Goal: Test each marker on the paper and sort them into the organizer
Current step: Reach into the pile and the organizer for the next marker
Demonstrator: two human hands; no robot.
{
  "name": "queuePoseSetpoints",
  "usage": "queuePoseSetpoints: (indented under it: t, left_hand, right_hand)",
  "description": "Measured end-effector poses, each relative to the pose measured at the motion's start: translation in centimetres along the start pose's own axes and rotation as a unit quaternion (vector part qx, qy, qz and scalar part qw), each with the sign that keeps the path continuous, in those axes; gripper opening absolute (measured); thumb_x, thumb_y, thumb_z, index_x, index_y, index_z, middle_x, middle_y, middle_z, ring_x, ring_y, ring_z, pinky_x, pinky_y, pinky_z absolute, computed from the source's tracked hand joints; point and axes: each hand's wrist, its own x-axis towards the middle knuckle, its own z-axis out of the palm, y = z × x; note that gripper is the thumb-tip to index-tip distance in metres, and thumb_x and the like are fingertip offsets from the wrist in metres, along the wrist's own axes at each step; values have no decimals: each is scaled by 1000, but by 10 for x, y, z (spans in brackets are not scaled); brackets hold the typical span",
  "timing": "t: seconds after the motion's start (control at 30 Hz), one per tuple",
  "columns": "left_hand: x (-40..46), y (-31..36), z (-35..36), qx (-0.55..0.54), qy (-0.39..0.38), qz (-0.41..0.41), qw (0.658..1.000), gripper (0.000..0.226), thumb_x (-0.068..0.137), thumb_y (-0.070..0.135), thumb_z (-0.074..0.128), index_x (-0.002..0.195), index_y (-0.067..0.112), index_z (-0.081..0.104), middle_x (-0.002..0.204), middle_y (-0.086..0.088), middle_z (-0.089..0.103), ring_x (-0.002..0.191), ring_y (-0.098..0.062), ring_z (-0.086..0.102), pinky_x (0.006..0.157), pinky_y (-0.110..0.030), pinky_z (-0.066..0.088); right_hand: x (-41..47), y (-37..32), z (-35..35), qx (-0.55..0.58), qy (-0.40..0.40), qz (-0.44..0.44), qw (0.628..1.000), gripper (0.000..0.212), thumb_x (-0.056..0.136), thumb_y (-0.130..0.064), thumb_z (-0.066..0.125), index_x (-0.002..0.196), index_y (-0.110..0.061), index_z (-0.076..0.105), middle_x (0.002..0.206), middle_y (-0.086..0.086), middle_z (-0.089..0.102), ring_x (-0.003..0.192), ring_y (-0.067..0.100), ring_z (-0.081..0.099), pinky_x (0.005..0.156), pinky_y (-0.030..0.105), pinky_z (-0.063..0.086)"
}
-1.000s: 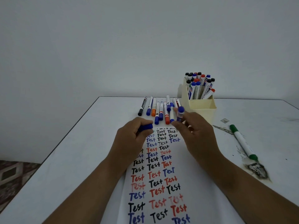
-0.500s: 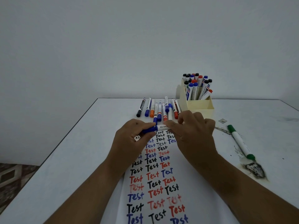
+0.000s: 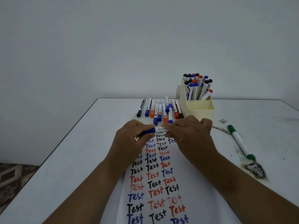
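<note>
head view: both hands meet over the far end of the paper (image 3: pixel 161 183), holding 1 blue whiteboard marker (image 3: pixel 157 130) level between them. the left hand (image 3: pixel 132 139) pinches its blue cap end; the right hand (image 3: pixel 191 135) grips the white barrel, its printed label facing up. the cap looks seated, or nearly so. just beyond, a row of loose markers (image 3: pixel 160 110) lies on the white table (image 3: pixel 72 151), and at far right the cream organizer (image 3: pixel 198 107) stands packed with capped markers in its rear part. a green marker (image 3: pixel 241 143) lies apart at right beside a dark stain.

judging by this, the step is capping: press straight along the barrel until it clicks, keeping the pen level, then lift it over the loose row to the organizer.
</note>
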Motion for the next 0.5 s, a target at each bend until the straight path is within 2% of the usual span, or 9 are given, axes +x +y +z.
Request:
queuePoseSetpoints:
  t: [0.13,0.3,0.5]
  left_hand:
    - [0,3,0,-6,-14,-12,1000,32,89,25,72,121,20,72,90,15,57,81,-2,53,72,-6,38]
    - [-1,4,1,-15,-5,-19,1000,31,90,22,73,120,18,72,93,10,62,80,1,54,74,-4,39]
    - [-1,5,0,-11,-28,-23,999,31,88,24,74,118,18,73,84,14,57,74,-5,55,69,-6,38]
  right_hand:
    - [-1,-2,1,-5,-9,6,1000,38,69,-20,89,104,-23,76,86,0,75,78,27,67,71,42,34]
    - [-2,-5,3,1,-10,5,1000,32,69,-18,91,96,-22,76,79,-1,73,73,25,66,70,42,34]
    - [-2,-8,3,-13,-25,-12,1000,30,65,-24,93,88,-23,75,68,-4,68,64,20,61,68,39,30]
